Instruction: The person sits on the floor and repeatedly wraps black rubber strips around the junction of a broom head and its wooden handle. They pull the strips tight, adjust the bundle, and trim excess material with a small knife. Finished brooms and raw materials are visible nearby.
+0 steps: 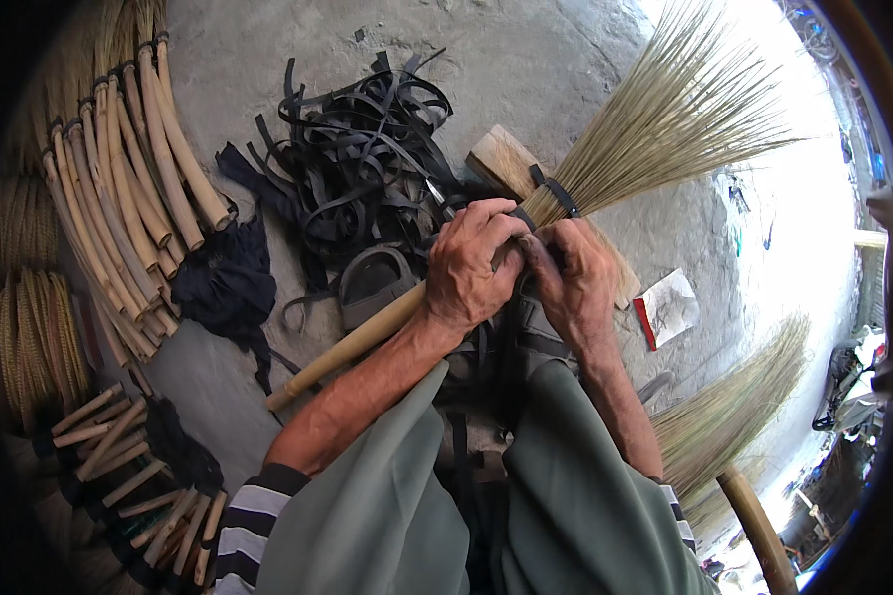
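Observation:
A grass broom (670, 124) lies slantwise over my knees' far side, its pale bristles fanning to the upper right and its wooden handle (352, 344) running to the lower left. My left hand (476, 260) is closed over the neck, where handle and bristles meet. Close beside it, my right hand (577, 278) is closed too, fingertips pinched near the left thumb; what they pinch is hidden. A black strap (556, 193) circles the bristles just beyond my fingers. Under the broom neck sits a wooden block (504, 159).
Tangled black strips (367, 149) lie on the grey floor beyond my left hand. Bundled broom handles (134, 188) and dark cloth (226, 283) are at the left, with short sticks (134, 466) nearer. A white packet (668, 309) and another broom (739, 407) are on the right.

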`<state>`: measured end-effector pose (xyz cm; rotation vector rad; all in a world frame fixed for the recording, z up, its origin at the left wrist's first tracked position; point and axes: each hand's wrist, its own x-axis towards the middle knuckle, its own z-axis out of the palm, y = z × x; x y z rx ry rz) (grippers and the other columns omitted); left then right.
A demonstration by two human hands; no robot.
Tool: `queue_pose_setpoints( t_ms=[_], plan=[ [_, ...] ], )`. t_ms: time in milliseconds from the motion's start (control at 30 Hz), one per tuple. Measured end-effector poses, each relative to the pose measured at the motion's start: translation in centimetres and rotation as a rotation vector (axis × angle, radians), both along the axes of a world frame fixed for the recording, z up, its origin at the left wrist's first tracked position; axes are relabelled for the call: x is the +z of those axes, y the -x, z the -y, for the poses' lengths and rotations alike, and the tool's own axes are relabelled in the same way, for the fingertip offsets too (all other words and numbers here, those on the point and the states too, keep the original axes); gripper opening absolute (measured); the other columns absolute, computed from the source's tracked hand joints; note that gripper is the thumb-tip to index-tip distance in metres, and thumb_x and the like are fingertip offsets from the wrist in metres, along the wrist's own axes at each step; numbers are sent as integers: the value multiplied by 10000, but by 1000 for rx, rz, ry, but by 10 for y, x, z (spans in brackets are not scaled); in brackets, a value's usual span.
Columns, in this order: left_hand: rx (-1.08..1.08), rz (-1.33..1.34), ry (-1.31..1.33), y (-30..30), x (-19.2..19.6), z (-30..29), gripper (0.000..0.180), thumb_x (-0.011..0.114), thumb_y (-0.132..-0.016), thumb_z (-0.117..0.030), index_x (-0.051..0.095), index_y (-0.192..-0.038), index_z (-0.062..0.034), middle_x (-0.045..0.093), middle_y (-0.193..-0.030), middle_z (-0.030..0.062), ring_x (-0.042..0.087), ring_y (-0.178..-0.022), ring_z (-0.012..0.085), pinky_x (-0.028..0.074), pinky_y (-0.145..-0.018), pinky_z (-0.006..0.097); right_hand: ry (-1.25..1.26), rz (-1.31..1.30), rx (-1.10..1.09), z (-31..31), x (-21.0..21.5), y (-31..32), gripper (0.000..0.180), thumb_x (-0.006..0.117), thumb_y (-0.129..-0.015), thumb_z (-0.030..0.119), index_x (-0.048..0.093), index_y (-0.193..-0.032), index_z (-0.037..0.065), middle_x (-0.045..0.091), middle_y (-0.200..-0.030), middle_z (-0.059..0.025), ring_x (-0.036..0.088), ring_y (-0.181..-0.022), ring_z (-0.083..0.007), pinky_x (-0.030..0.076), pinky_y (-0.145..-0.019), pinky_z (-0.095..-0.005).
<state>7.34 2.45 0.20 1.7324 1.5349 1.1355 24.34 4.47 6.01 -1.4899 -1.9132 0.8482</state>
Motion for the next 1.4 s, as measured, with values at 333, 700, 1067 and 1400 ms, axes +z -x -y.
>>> queue_pose_setpoints(
  t_ms=[333,700,1067,1400],
  plan=[
    [8,-25,-15,0,0,-1,264,819,-913,-113,746,-1166,-132,711,-1335,75,718,-1176,351,553,-1000,501,-24,11,9,10,-2,2,190,807,-1012,99,717,-1161,22,689,-1027,-177,719,-952,-392,577,-831,-476],
    [-24,35,3,2,3,-3,211,832,-937,-92,744,-1127,-124,717,-1294,105,720,-1155,362,582,-974,486,323,405,-243,184,-38,-137,465,794,-1014,157,638,-1424,4,619,-1250,-255,634,-1168,-467,533,-1017,-535],
    [-20,25,19,3,6,-3,199,820,-945,-130,728,-1119,-158,691,-1283,50,711,-1151,337,521,-993,503,832,320,-483,266,-79,-180,614,827,-944,268,575,-1433,-4,659,-1222,-288,660,-1107,-505,530,-961,-561],
    [-42,61,22,6,0,-5,190,826,-956,-128,741,-1126,-144,711,-1313,92,727,-1168,330,553,-980,492,438,181,-377,192,-16,-135,418,765,-962,166,591,-1311,16,673,-988,-218,650,-861,-429,560,-840,-485]
  ],
)
